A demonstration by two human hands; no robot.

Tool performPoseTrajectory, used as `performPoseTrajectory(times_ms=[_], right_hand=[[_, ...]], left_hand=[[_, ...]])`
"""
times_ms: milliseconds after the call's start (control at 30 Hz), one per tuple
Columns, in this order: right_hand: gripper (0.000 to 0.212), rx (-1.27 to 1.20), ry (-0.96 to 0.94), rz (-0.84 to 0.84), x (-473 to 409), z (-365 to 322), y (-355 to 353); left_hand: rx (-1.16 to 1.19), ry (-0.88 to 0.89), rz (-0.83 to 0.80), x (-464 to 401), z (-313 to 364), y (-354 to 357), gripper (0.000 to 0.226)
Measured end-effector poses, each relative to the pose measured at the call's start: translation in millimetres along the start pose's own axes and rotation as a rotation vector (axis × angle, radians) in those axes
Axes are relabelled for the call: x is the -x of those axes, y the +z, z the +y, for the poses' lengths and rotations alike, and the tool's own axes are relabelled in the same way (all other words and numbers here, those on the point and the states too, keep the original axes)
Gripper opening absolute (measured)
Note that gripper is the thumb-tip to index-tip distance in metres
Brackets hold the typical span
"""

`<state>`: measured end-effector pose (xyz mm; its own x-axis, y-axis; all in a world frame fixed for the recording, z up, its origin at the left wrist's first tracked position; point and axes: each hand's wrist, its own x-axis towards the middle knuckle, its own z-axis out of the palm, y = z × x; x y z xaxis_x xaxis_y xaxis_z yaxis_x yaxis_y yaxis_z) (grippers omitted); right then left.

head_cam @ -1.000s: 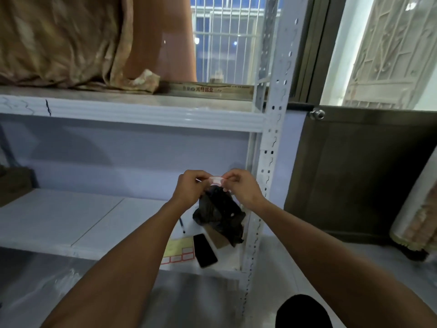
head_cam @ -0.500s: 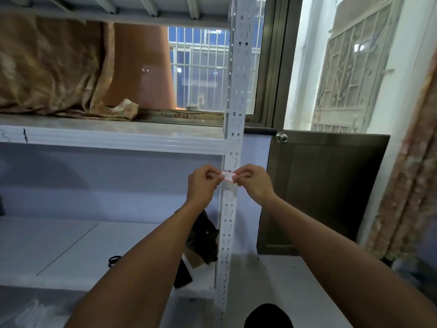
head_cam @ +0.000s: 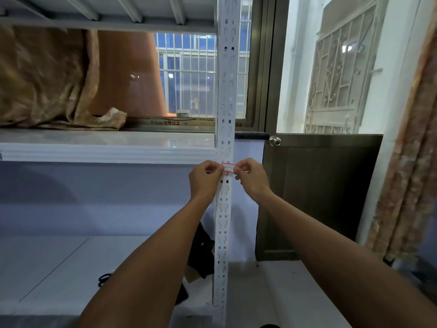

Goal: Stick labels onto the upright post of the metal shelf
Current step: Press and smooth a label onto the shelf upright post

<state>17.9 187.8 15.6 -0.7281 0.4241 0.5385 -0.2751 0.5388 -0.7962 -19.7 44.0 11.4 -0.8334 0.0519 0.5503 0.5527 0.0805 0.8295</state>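
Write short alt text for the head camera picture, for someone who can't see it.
Two hands, left hand and right hand, pinch a small white red-bordered label across the white perforated metal shelf post, just below a white shelf board. A dark brown door stands to the right.

Label (head_cam: 228,167) ends hidden under fingers (head_cam: 238,167); post (head_cam: 225,91) top cropped.

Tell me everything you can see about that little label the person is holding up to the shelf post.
The label is a small white rectangle with a thin red border and faint lines across it, apparently paper. It lies level across the front of the white perforated post, just below the shelf board. The left hand pinches its left end and the right hand its right end. Whether it is already stuck down cannot be told.
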Motion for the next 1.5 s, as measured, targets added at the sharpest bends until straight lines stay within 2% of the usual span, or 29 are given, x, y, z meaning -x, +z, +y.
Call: performPoseTrajectory(times_ms=[200,433,767,1200,1500], right_hand=[[0.004,-0.016,-0.050,0.064,-8,-1,11],[0.006,0.042,-0.083,0.101,-15,0,12],[0.005,0.054,-0.091,0.125,-14,1,14],[0.005,0.078,-0.099,0.108,-15,2,17],[0.008,0.075,-0.122,0.129,-13,4,19]], left_hand=[[0.062,-0.059,0.074,-11,-7,6,0.005],[0.031,-0.064,0.069,-18,-11,9,0.006],[-0.048,-0.027,0.075,-22,-11,11,0.009],[0.009,-0.033,0.088,-18,-9,13,0.013],[-0.061,-0.013,0.116,-23,-13,17,0.012]])
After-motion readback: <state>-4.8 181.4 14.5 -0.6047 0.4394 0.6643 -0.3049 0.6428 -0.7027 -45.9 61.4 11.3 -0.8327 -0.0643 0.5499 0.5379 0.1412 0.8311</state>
